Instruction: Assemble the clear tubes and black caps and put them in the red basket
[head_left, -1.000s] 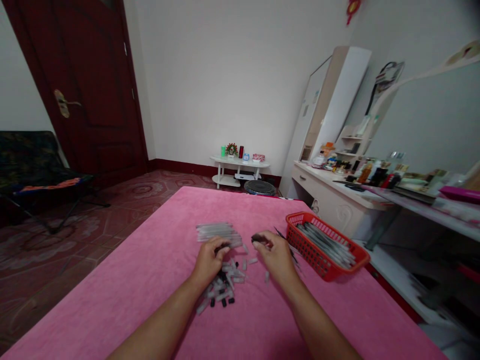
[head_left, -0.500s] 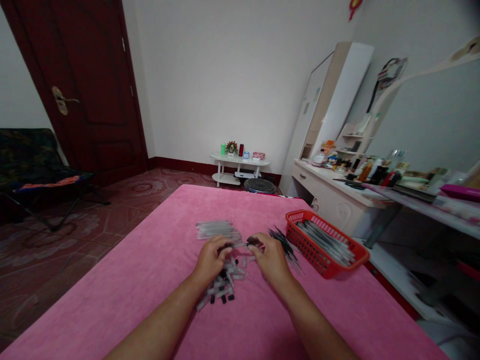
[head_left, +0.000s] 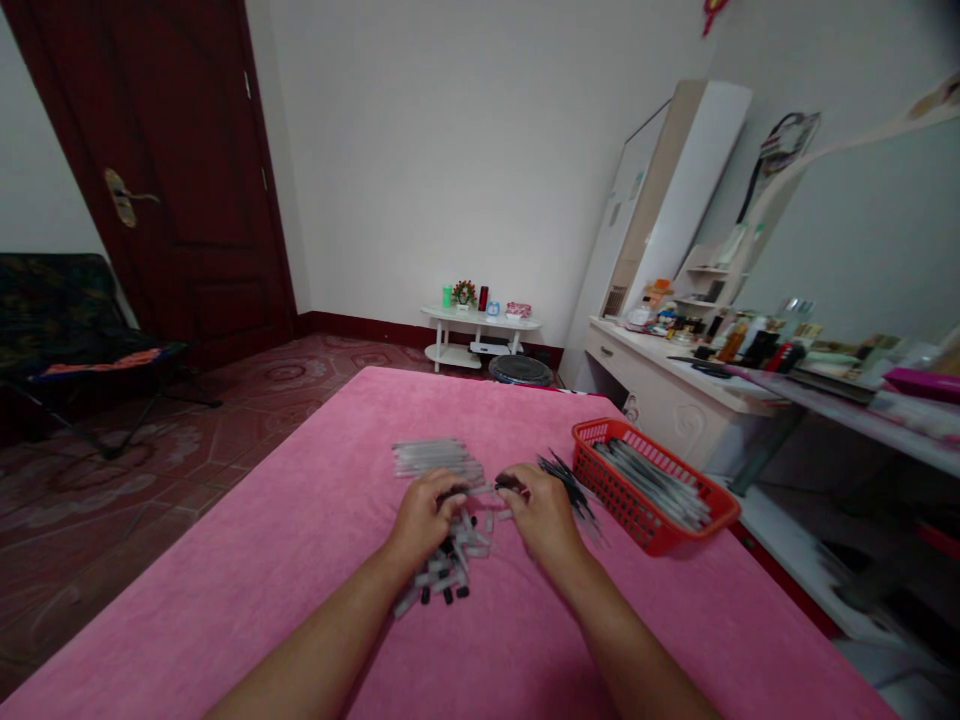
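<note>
On the pink cloth (head_left: 300,560) my left hand (head_left: 422,520) and my right hand (head_left: 541,515) meet over a heap of small clear and black pen parts (head_left: 450,565). Both hands are closed in a pinch on one clear pen barrel (head_left: 480,489), which spans the gap between them. A neat stack of clear barrels (head_left: 435,458) lies just beyond my left hand. A bundle of thin black refills (head_left: 570,485) lies beside my right hand. A red plastic basket (head_left: 660,535) with several finished pens stands to the right.
A white dressing table (head_left: 675,375) crowded with bottles runs along the right. A low white side table (head_left: 480,335) and a dark round object stand by the far wall. A dark folding chair (head_left: 67,350) and a brown door (head_left: 172,180) are on the left.
My hands have drawn closer together, the right one moving left toward the left one, and they now join on the barrel. The camera has tilted slightly.
</note>
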